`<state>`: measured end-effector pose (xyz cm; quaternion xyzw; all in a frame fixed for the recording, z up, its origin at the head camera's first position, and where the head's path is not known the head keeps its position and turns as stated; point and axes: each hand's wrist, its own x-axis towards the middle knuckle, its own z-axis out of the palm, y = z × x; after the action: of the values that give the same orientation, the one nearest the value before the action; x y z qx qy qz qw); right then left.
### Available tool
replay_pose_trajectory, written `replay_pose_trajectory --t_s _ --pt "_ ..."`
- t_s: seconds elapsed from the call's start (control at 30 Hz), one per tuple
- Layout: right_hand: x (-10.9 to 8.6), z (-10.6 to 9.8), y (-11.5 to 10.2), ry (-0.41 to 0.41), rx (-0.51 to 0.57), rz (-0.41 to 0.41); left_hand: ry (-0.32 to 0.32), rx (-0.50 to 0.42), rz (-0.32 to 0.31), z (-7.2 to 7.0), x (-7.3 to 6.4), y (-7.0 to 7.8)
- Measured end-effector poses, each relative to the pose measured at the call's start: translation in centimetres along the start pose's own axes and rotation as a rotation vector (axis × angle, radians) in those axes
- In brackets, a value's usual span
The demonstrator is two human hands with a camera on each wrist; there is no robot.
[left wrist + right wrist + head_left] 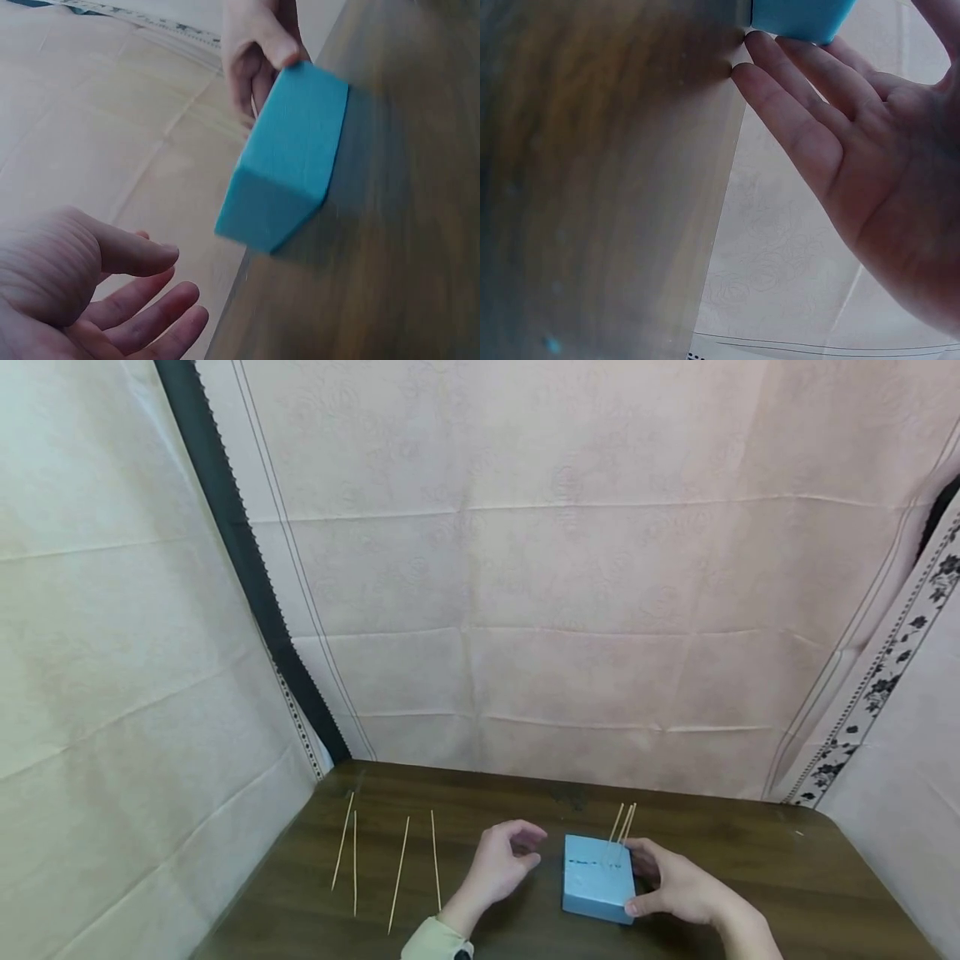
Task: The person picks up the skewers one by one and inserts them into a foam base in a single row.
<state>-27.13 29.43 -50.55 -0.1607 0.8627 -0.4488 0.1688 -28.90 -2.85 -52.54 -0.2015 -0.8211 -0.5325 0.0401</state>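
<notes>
A light-blue foam block (597, 875) lies on the wooden table, dark marks on its top. Thin wooden sticks (617, 823) stand close together at its far right corner, leaning slightly. My right hand (678, 887) holds the block's right side, thumb on the near corner and fingers at the far end. In the right wrist view, the fingertips of the right hand (855, 135) meet the block (799, 16). To the left of the block, my left hand (501, 866) hovers with fingers loosely bent and nothing between them; the left wrist view shows that hand (112, 292) apart from the block (289, 142).
Several thin sticks (400, 875) lie spaced out on the left part of the brown table (517, 802). Pale cloth (570, 610) hangs behind the table and on both sides. A tiny pale scrap (798, 832) lies at the back right.
</notes>
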Motion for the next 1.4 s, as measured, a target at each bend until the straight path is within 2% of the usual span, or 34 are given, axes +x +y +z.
replay_pose_trajectory --t_s 0.17,0.33,0.5,0.73,0.9,1.03,1.4 --pt "0.0 0.0 0.0 -0.002 0.005 0.001 0.020 0.049 0.003 -1.5 -0.9 -1.5" --pt "0.1 -0.1 0.1 0.007 -0.001 0.023 0.014 0.092 -0.002 -2.8 -1.3 -2.4" --pt "0.1 0.0 0.2 0.003 -0.011 0.032 0.035 0.128 -0.024 -5.3 -1.3 -2.9" --pt "0.1 0.0 0.2 0.006 -0.016 0.034 0.119 0.141 -0.145 -9.4 -1.4 -3.9" --pt "0.1 0.0 0.2 0.001 -0.011 0.034 0.206 0.154 -0.233 -11.4 -1.6 -4.7" --pt "0.1 0.1 0.1 -0.004 -0.015 0.035 0.234 0.155 -0.274 -11.9 -1.8 -5.3" --pt "0.3 0.0 0.1 -0.003 -0.021 0.034 0.222 0.131 -0.347 -12.0 -1.8 -6.2"
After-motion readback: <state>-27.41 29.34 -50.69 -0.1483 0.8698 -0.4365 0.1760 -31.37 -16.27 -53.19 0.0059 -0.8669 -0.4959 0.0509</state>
